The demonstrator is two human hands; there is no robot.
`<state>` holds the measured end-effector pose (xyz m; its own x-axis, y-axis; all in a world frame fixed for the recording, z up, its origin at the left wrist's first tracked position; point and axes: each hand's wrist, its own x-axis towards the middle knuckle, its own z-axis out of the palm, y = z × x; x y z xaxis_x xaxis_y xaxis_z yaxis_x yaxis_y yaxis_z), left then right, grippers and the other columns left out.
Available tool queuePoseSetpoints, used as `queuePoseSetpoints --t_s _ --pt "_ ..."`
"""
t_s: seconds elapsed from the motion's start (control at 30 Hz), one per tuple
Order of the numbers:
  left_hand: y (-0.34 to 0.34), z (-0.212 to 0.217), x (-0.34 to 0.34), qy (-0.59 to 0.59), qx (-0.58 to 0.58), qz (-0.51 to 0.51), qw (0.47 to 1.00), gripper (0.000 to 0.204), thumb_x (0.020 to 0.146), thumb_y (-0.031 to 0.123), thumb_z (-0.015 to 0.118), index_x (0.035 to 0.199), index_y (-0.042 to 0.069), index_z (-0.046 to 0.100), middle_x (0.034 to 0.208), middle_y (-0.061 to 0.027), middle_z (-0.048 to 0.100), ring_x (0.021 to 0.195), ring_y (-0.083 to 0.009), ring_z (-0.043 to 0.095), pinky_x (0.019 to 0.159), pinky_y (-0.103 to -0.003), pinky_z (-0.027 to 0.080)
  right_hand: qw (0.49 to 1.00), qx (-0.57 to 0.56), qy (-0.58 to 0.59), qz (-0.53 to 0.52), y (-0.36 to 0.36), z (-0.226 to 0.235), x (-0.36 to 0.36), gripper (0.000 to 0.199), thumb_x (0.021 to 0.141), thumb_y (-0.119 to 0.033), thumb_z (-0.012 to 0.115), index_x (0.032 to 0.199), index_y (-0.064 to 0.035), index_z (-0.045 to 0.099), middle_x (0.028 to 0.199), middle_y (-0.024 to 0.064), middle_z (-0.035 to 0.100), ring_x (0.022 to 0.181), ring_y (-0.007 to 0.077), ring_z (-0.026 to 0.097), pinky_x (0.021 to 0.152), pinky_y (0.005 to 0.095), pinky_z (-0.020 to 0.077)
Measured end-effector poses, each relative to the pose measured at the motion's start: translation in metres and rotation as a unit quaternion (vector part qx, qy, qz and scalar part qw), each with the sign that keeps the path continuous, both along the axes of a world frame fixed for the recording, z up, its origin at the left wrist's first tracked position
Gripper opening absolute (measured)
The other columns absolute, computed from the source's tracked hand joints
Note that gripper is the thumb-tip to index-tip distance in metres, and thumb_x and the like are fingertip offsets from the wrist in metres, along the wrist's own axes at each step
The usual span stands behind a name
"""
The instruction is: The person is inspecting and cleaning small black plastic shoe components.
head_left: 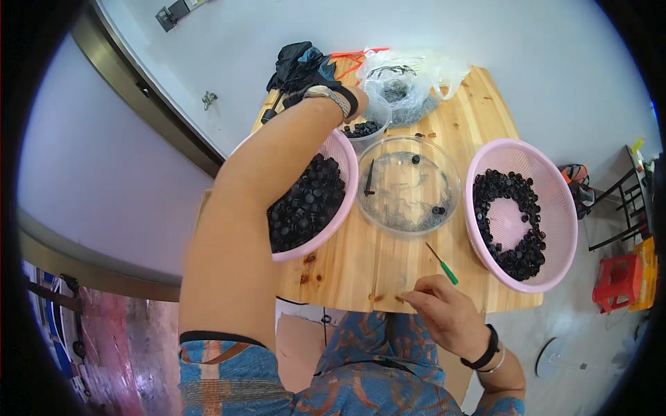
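My left arm stretches far across the table, and my left hand [355, 102] is at the rim of a clear plastic tub [378, 109] with small black round parts [363, 130] in it. Its fingers are hidden. Near the table's front edge, my right hand [447, 315] has thumb and fingers pinched together; whatever they may hold is too small to make out. A small screwdriver with a green handle [449, 273] lies just beyond it. In the middle stands a round clear tray [409, 232] with thin, fine pieces, several black caps [415, 159] and a black pointed piece [369, 179].
A pink basket [350, 201] full of black parts stands on the left, partly behind my arm. Another pink basket [563, 222], holding a ring of black parts, stands on the right. A clear plastic bag [444, 69] and a dark bag [300, 64] lie at the back of the wooden table [340, 284].
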<state>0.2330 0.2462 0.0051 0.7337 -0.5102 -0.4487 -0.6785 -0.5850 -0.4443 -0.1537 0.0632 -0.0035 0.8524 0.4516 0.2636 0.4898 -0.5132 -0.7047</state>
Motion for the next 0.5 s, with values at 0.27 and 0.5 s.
queuePoseSetpoints --t_s 0.27,0.5 --pt "-0.014 -0.011 -0.013 0.070 -0.025 0.082 0.994 0.014 0.070 0.013 0.068 0.075 0.000 0.067 0.069 -0.0102 0.066 0.061 -0.0175 0.065 0.057 -0.030 0.051 0.997 -0.006 0.044 -0.058 -0.006 -0.032 0.016 0.028 0.071 0.004 0.058 0.097 -0.0017 0.055 0.091 0.0129 0.051 0.077 0.0282 0.057 0.061 0.0326 0.0482" --pt "0.003 -0.021 0.004 0.020 -0.077 0.022 0.997 0.016 0.062 0.011 0.068 0.077 0.003 0.067 0.069 -0.0109 0.065 0.060 -0.0198 0.064 0.055 -0.032 0.051 0.997 -0.067 0.033 -0.012 -0.003 -0.045 0.028 0.018 0.073 0.001 0.054 0.091 -0.0005 0.054 0.089 0.0127 0.051 0.076 0.0308 0.055 0.064 0.0350 0.0464"
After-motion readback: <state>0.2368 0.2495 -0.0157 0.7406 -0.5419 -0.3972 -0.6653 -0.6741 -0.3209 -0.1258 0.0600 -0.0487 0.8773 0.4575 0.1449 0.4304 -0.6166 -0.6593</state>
